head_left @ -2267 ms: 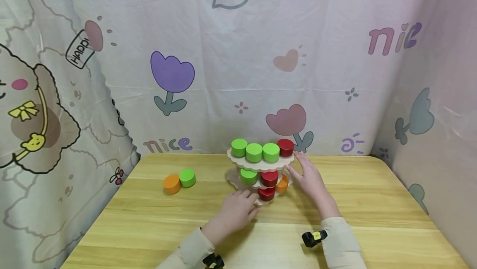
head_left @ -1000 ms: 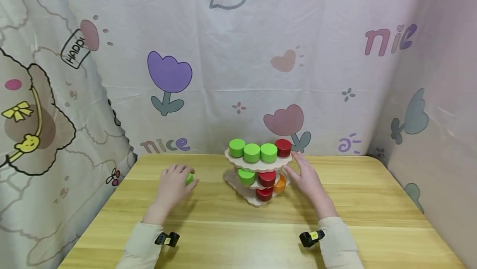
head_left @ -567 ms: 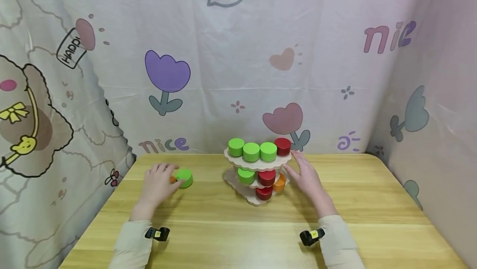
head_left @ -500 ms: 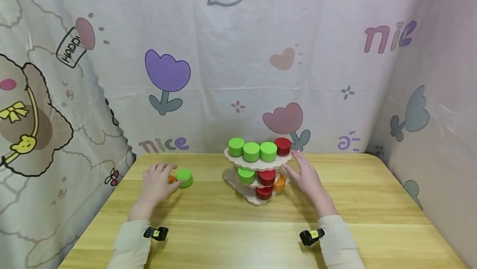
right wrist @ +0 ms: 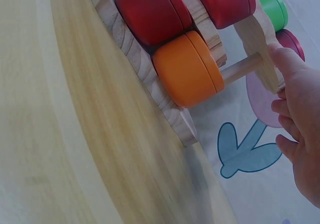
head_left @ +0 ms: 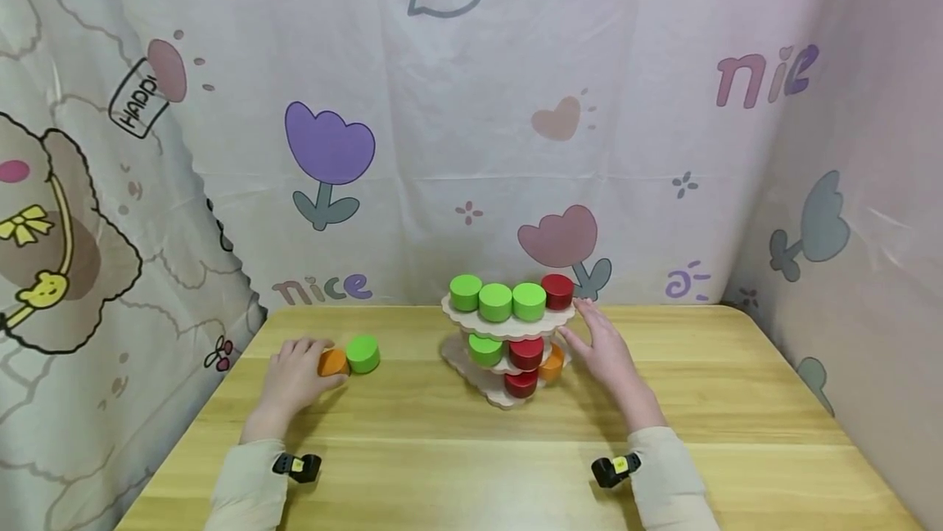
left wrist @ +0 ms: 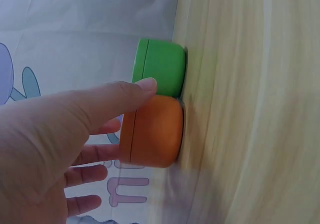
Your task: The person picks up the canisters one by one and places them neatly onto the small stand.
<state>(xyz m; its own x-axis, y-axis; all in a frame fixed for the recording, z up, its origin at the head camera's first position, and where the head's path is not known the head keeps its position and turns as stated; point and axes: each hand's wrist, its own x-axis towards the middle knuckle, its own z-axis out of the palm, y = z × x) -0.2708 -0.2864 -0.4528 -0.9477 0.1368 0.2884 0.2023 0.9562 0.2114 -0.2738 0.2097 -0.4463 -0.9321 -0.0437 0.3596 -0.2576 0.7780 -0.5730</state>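
In the head view, my left hand (head_left: 291,380) is around an orange round block (head_left: 334,362) on the table, thumb on the near side and fingers on the far side. The left wrist view shows the thumb tip by the seam between this orange block (left wrist: 154,134) and a green block (left wrist: 162,66) touching it; a firm grip does not show. My right hand (head_left: 607,351) holds the edge of the top tier of a wooden tiered stand (head_left: 508,325). In the right wrist view its thumb presses that tier and the other fingers curl behind.
Green blocks (head_left: 496,303) and a red block (head_left: 557,291) line the top tier. Lower tiers carry a green block (head_left: 485,350), red blocks (head_left: 526,353) and an orange block (head_left: 551,363). A printed cloth (head_left: 442,105) hangs behind the wooden table (head_left: 442,465).
My left hand has left the stand's base, passed over the green block and shifted left to the orange block. The right hand keeps its place at the top tier.
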